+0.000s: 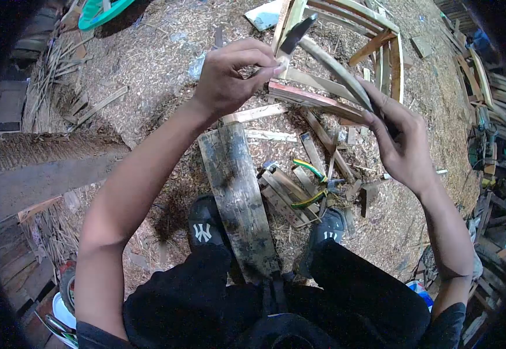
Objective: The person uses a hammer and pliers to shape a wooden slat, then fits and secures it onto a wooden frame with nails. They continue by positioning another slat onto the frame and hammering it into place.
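Note:
My right hand [401,131] is wrapped round the wooden handle of a hammer [337,71]. The dark hammer head points up and left, close to the fingertips of my left hand [232,75]. Thumb and forefinger of that left hand are pinched together by a pale upright piece of wood; whatever sits between them is too small to make out. Beneath both hands is a wooden frame [398,64] of joined slats, with a reddish-edged slat [317,103] along its near side. My right fingers are right by the end of this slat.
A worn plank [238,192] runs between my shoes. Pliers with yellow-green handles [311,202] lie among wood offcuts [285,192]. At left is a thick timber beam [55,171]; a green round rim [104,17] shows at the top. Wood shavings cover the ground, and stacked wood lines the right.

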A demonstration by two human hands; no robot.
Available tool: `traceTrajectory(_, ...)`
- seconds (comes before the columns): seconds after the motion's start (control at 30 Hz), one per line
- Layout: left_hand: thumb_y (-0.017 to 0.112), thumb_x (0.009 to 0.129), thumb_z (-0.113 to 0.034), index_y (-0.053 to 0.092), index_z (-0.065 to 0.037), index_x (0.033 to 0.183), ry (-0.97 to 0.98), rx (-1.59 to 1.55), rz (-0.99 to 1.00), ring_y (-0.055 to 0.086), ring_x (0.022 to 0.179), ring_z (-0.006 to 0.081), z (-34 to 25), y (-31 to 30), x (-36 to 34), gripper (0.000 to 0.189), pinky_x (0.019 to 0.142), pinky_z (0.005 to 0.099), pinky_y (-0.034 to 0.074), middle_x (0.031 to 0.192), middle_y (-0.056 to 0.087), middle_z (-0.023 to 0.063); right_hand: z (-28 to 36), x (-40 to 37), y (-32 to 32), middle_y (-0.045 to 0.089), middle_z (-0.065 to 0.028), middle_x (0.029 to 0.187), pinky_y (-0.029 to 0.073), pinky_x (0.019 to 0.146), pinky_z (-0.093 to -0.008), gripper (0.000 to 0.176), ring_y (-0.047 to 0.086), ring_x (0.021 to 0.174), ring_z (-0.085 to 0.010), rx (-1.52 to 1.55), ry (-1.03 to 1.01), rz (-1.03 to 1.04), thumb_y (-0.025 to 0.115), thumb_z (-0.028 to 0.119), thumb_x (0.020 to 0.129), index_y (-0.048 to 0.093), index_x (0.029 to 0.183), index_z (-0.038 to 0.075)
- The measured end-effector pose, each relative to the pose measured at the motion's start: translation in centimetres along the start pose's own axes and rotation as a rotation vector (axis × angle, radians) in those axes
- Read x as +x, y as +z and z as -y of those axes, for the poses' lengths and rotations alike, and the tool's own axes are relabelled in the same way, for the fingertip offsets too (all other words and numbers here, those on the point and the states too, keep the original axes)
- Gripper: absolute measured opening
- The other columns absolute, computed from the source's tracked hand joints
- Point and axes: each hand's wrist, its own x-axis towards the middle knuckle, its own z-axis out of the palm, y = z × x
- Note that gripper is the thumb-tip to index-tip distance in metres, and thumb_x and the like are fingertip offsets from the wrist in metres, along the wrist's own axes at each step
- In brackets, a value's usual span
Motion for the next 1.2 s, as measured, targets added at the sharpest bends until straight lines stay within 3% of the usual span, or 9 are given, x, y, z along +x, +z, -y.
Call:
traceTrajectory(0.07, 0.081, 0.084, -0.005, 0.075, -0.004, 0.090, 0.123, -0.004, -0.003, 0.073, 0.092, 0.0224, 0.5, -0.1, 0.1, 0.009, 0.082, 0.0331, 0.058, 0.097, 0.075, 0.0103, -0.7, 0.1, 0.4, 0.074, -0.0223, 0.114, 0.059, 0.084, -0.0387, 0.050, 0.074, 0.093, -0.0240, 0.045, 0.012, -0.025, 0.060, -0.003, 0.096, 0.058, 0.144, 0.009)
traceTrajectory(0.2, 0.083, 0.081, -0.005, 0.074, -0.004, 0.096, 0.148, 0.034, 0.058, 0.072, 0.096, 0.0240, 0.2, -0.8, 0.5, 0.017, 0.085, 0.0344, 0.059, 0.102, 0.075, 0.0100, -1.0, 0.3, 0.3, 0.071, -0.0220, 0.124, 0.057, 0.093, -0.0376, 0.045, 0.070, 0.112, -0.0223, 0.113, 0.106, -0.039, 0.058, -0.001, 0.099, 0.058, 0.144, 0.005)
traceTrajectory(0.4, 0.087, 0.076, -0.008, 0.073, -0.005, 0.103, 0.160, 0.122, 0.209, 0.070, 0.105, 0.0248, 0.5, -1.5, 1.6, 0.030, 0.090, 0.0355, 0.058, 0.111, 0.073, 0.0092, -0.6, 1.1, 0.2, 0.068, -0.0206, 0.131, 0.052, 0.102, -0.0370, 0.043, 0.064, 0.121, -0.0219, 0.261, 0.212, -0.016, 0.057, 0.001, 0.100, 0.058, 0.143, 0.005)
traceTrajectory(0.5, 0.089, 0.075, -0.013, 0.073, -0.007, 0.108, 0.192, 0.100, 0.219, 0.070, 0.107, 0.0263, 0.9, -1.7, 2.2, 0.037, 0.097, 0.0396, 0.055, 0.107, 0.073, 0.0082, -1.3, 1.4, 0.5, 0.068, -0.0203, 0.131, 0.051, 0.103, -0.0371, 0.043, 0.064, 0.121, -0.0209, 0.195, 0.141, -0.020, 0.056, 0.001, 0.100, 0.058, 0.143, 0.004)
traceTrajectory(0.77, 0.086, 0.078, -0.021, 0.070, -0.016, 0.130, 0.236, 0.184, 0.386, 0.050, 0.136, 0.0332, 1.5, -2.2, 4.2, 0.055, 0.112, 0.0453, 0.043, 0.148, 0.052, 0.0138, -2.2, 1.3, 1.0, 0.069, -0.0179, 0.130, 0.051, 0.103, -0.0355, 0.041, 0.063, 0.120, -0.0189, 0.265, 0.214, -0.033, 0.058, 0.008, 0.103, 0.057, 0.144, 0.003)
traceTrajectory(0.9, 0.085, 0.080, -0.023, 0.069, -0.019, 0.132, 0.213, 0.087, 0.428, 0.049, 0.137, 0.0332, 1.8, -2.1, 4.5, 0.055, 0.115, 0.0462, 0.040, 0.147, 0.053, 0.0141, -2.2, 1.3, 0.7, 0.069, -0.0166, 0.130, 0.050, 0.103, -0.0348, 0.042, 0.064, 0.118, -0.0179, 0.265, 0.250, -0.050, 0.059, 0.011, 0.103, 0.057, 0.144, 0.003)
traceTrajectory(1.03, 0.083, 0.082, -0.027, 0.069, -0.021, 0.133, 0.281, 0.207, 0.472, 0.044, 0.141, 0.0358, 2.4, -2.1, 4.4, 0.054, 0.118, 0.0487, 0.037, 0.150, 0.053, 0.0129, -3.1, 1.1, 0.7, 0.070, -0.0166, 0.129, 0.051, 0.102, -0.0348, 0.042, 0.064, 0.117, -0.0176, 0.249, 0.203, -0.064, 0.060, 0.012, 0.103, 0.057, 0.145, 0.004)
traceTrajectory(1.1, 0.083, 0.082, -0.029, 0.069, -0.022, 0.134, 0.300, 0.235, 0.490, 0.043, 0.142, 0.0366, 2.5, -2.1, 4.3, 0.054, 0.118, 0.0497, 0.036, 0.151, 0.052, 0.0121, -3.6, 1.1, 1.1, 0.065, 0.0035, 0.092, 0.039, 0.061, -0.0206, 0.046, 0.048, 0.071, -0.0028, 0.261, 0.195, -0.091, 0.062, 0.016, 0.103, 0.055, 0.147, 0.005)
traceTrajectory(1.2, 0.081, 0.085, -0.031, 0.068, -0.023, 0.135, 0.267, 0.221, 0.517, 0.041, 0.143, 0.0375, 2.1, -2.2, 4.3, 0.052, 0.119, 0.0509, 0.035, 0.152, 0.053, 0.0108, -3.8, 1.1, 1.4, 0.067, 0.0024, 0.097, 0.041, 0.064, -0.0200, 0.047, 0.050, 0.075, -0.0030, 0.312, 0.191, -0.109, 0.063, 0.017, 0.103, 0.055, 0.147, 0.005)
